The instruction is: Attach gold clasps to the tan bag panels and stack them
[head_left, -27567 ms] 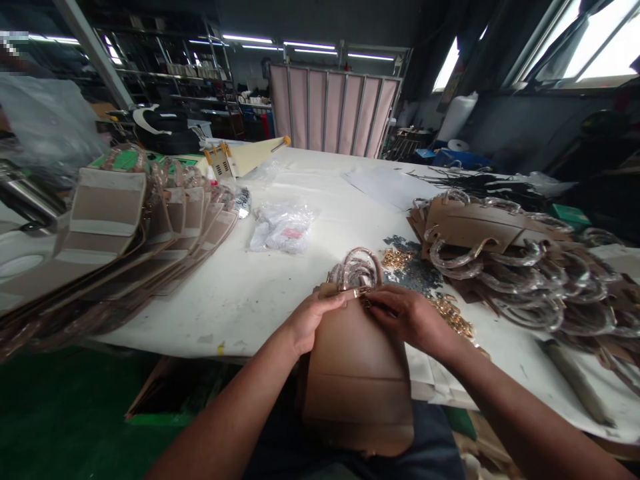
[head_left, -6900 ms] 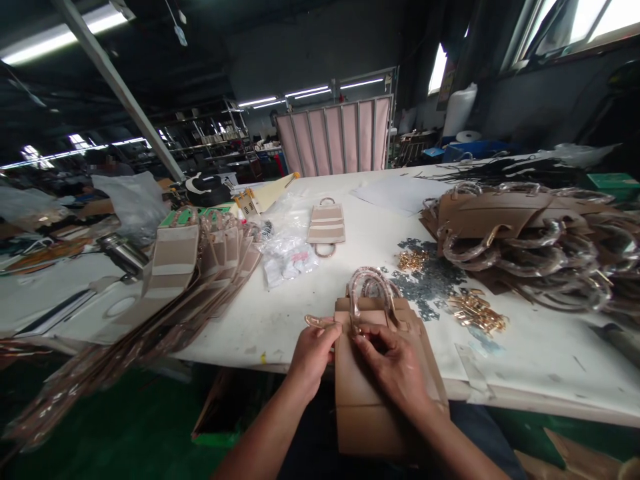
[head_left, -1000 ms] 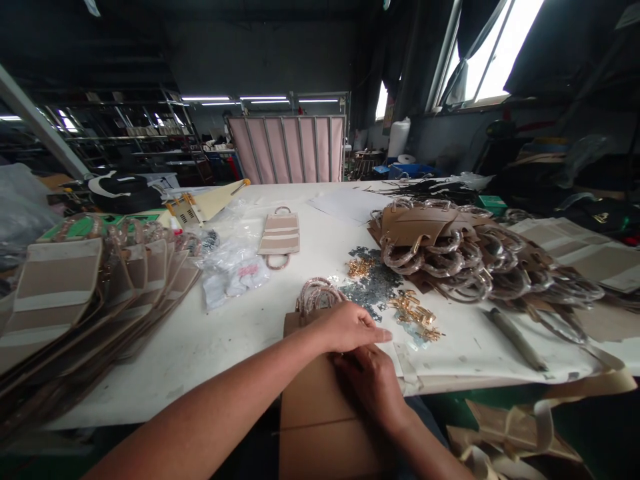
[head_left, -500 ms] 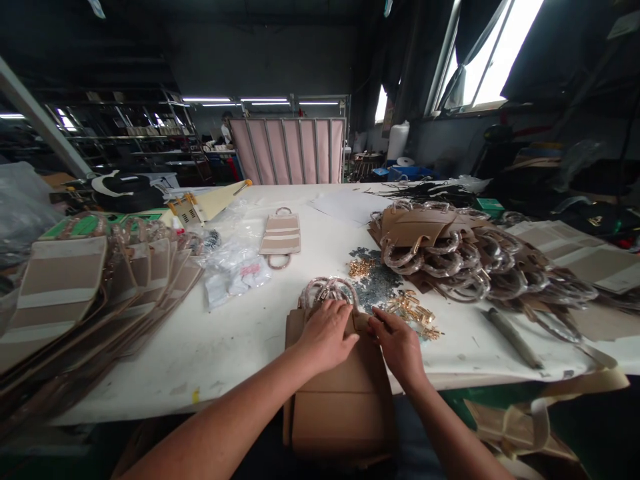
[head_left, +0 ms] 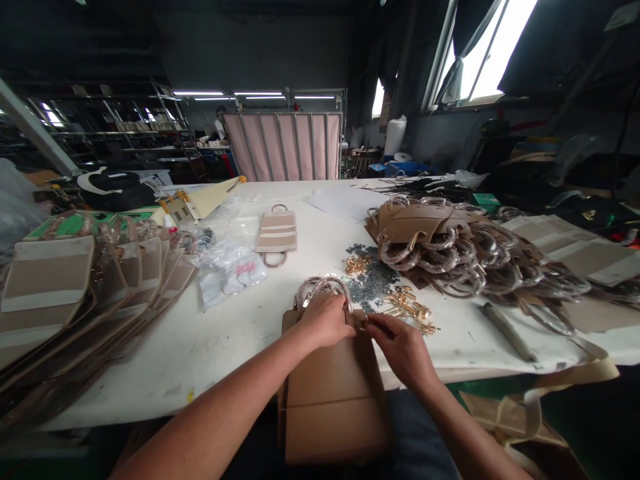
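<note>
A tan bag panel [head_left: 333,393] hangs over the near table edge onto my lap. Its plastic-wrapped round handles [head_left: 320,290] lie on the white table [head_left: 225,340]. My left hand [head_left: 325,320] is curled over the panel's top edge just below the handles. My right hand [head_left: 403,343] pinches a small gold fitting at the panel's top right corner. Loose gold metal fittings [head_left: 413,310] lie just beyond my right hand.
A heap of tan panels with wrapped handles [head_left: 450,250] fills the right of the table. A fanned row of beige-striped panels [head_left: 100,280] lies at left. A single striped panel [head_left: 277,233], plastic bags [head_left: 230,270], dark small parts [head_left: 373,280] and a long tool [head_left: 503,330] are also there.
My left hand has closed onto the panel's top edge under the handles. My right hand has come up from beneath my left arm to the panel's top right corner and pinches a fitting.
</note>
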The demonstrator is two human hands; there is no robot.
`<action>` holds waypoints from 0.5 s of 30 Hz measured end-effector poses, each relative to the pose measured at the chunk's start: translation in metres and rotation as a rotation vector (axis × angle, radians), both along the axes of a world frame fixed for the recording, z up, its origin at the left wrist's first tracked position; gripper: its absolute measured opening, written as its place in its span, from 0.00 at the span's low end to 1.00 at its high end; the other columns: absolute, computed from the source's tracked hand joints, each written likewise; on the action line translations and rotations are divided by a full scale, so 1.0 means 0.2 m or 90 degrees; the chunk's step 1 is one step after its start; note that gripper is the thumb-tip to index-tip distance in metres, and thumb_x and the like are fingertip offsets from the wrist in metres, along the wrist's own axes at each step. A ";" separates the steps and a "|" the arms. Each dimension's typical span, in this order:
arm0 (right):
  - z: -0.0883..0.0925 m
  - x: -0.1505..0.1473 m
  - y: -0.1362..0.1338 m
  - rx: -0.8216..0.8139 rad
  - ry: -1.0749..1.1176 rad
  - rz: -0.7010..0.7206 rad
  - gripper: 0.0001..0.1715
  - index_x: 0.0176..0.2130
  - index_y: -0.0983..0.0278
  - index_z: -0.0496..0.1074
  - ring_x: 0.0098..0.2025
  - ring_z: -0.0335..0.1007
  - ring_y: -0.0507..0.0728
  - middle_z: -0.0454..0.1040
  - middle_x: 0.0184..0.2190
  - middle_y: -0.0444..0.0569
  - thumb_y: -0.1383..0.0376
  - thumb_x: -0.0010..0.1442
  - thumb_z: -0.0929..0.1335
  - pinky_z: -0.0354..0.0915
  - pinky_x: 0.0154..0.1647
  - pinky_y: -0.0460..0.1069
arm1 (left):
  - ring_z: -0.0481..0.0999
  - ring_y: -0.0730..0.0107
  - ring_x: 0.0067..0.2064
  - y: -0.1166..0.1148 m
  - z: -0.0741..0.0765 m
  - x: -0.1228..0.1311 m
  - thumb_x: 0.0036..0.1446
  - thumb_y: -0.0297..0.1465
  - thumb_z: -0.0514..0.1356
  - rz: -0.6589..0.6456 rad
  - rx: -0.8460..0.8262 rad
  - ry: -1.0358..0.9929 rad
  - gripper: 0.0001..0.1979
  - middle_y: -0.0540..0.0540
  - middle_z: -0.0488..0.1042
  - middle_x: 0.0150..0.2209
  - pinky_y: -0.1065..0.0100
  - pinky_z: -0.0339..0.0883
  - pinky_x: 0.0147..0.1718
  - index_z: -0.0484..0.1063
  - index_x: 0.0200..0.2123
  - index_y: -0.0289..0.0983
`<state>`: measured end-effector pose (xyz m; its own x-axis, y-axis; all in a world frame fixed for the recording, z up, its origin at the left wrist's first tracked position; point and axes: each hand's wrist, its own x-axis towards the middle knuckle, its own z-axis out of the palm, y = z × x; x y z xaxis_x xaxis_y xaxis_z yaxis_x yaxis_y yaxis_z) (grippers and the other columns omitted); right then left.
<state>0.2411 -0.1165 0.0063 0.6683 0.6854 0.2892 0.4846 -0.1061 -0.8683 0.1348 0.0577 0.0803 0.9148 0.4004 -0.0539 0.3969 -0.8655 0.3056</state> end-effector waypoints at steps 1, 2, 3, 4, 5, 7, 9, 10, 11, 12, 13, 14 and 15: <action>0.01 -0.02 -0.01 0.008 -0.008 0.006 0.13 0.45 0.59 0.83 0.43 0.81 0.61 0.84 0.42 0.48 0.57 0.65 0.71 0.73 0.45 0.51 | 0.80 0.52 0.42 0.00 0.02 -0.01 0.45 0.43 0.74 0.001 -0.013 0.012 0.22 0.43 0.81 0.41 0.62 0.68 0.35 0.78 0.41 0.38; 0.02 -0.03 -0.03 0.015 -0.020 0.010 0.13 0.46 0.59 0.83 0.41 0.80 0.60 0.84 0.42 0.48 0.58 0.66 0.71 0.73 0.44 0.51 | 0.80 0.53 0.39 0.00 0.04 -0.02 0.44 0.44 0.74 0.001 -0.024 0.024 0.21 0.44 0.81 0.38 0.63 0.65 0.31 0.78 0.38 0.39; 0.03 -0.04 -0.04 0.023 -0.037 0.014 0.12 0.46 0.59 0.83 0.39 0.80 0.59 0.84 0.40 0.48 0.58 0.66 0.71 0.72 0.42 0.50 | 0.79 0.55 0.37 0.00 0.07 -0.02 0.43 0.44 0.74 0.000 -0.035 0.035 0.20 0.46 0.81 0.36 0.64 0.62 0.29 0.78 0.37 0.40; 0.04 -0.06 -0.05 0.033 -0.056 0.019 0.12 0.45 0.59 0.82 0.37 0.79 0.59 0.83 0.39 0.48 0.59 0.67 0.70 0.72 0.41 0.50 | 0.79 0.56 0.35 -0.01 0.09 -0.03 0.42 0.44 0.74 -0.001 -0.044 0.043 0.19 0.47 0.80 0.34 0.65 0.60 0.27 0.78 0.35 0.40; 0.04 -0.07 -0.06 0.042 -0.074 0.022 0.11 0.45 0.60 0.82 0.36 0.78 0.58 0.83 0.38 0.48 0.60 0.68 0.70 0.72 0.39 0.50 | 0.79 0.57 0.35 -0.01 0.11 -0.04 0.43 0.43 0.74 -0.001 -0.050 0.047 0.18 0.48 0.80 0.33 0.65 0.58 0.26 0.77 0.35 0.41; 0.06 -0.09 -0.07 0.054 -0.102 0.023 0.11 0.45 0.61 0.81 0.34 0.77 0.58 0.82 0.36 0.49 0.61 0.68 0.69 0.71 0.38 0.50 | 0.78 0.58 0.35 -0.04 0.14 -0.05 0.44 0.42 0.74 0.006 -0.056 0.044 0.17 0.48 0.80 0.33 0.66 0.56 0.27 0.76 0.34 0.41; 0.06 -0.10 -0.09 0.054 -0.122 0.018 0.10 0.45 0.61 0.81 0.33 0.76 0.57 0.81 0.35 0.49 0.62 0.69 0.69 0.71 0.38 0.49 | 0.78 0.59 0.35 -0.06 0.15 -0.06 0.46 0.40 0.73 0.015 -0.061 0.035 0.16 0.48 0.79 0.33 0.66 0.54 0.27 0.75 0.35 0.41; 0.06 -0.11 -0.09 0.054 -0.129 0.014 0.10 0.45 0.61 0.81 0.33 0.76 0.57 0.81 0.35 0.48 0.62 0.69 0.69 0.71 0.37 0.49 | 0.77 0.60 0.34 -0.07 0.16 -0.07 0.47 0.40 0.72 0.018 -0.063 0.032 0.15 0.48 0.78 0.32 0.66 0.54 0.27 0.75 0.34 0.40; 0.06 -0.12 -0.10 0.055 -0.135 0.010 0.09 0.44 0.61 0.80 0.33 0.76 0.57 0.81 0.34 0.48 0.62 0.69 0.69 0.71 0.37 0.49 | 0.76 0.61 0.33 -0.07 0.16 -0.08 0.48 0.39 0.71 0.020 -0.068 0.028 0.14 0.49 0.78 0.31 0.66 0.53 0.27 0.74 0.34 0.40; 0.06 -0.13 -0.10 0.058 -0.139 0.005 0.09 0.44 0.60 0.80 0.32 0.76 0.57 0.81 0.34 0.47 0.63 0.69 0.69 0.70 0.37 0.49 | 0.76 0.62 0.32 -0.08 0.15 -0.08 0.49 0.38 0.71 0.020 -0.073 0.024 0.12 0.49 0.77 0.31 0.66 0.53 0.27 0.73 0.33 0.40; 0.06 -0.14 -0.11 0.063 -0.142 0.000 0.09 0.45 0.60 0.80 0.32 0.76 0.56 0.81 0.34 0.47 0.63 0.69 0.69 0.70 0.37 0.49 | 0.75 0.63 0.32 -0.09 0.15 -0.09 0.49 0.38 0.70 0.020 -0.079 0.020 0.11 0.50 0.77 0.30 0.66 0.53 0.27 0.73 0.32 0.40; 0.06 -0.15 -0.11 0.070 -0.143 -0.006 0.09 0.45 0.60 0.80 0.32 0.76 0.56 0.81 0.34 0.46 0.64 0.69 0.69 0.70 0.37 0.48 | 0.75 0.64 0.32 -0.09 0.15 -0.09 0.50 0.37 0.69 0.021 -0.085 0.016 0.10 0.50 0.76 0.30 0.67 0.53 0.27 0.73 0.32 0.40; 0.05 -0.16 -0.11 0.077 -0.143 -0.013 0.09 0.45 0.60 0.80 0.32 0.76 0.55 0.81 0.34 0.45 0.64 0.69 0.69 0.71 0.36 0.48 | 0.75 0.65 0.32 -0.10 0.15 -0.10 0.50 0.36 0.69 0.021 -0.091 0.011 0.09 0.51 0.76 0.29 0.67 0.53 0.27 0.73 0.31 0.41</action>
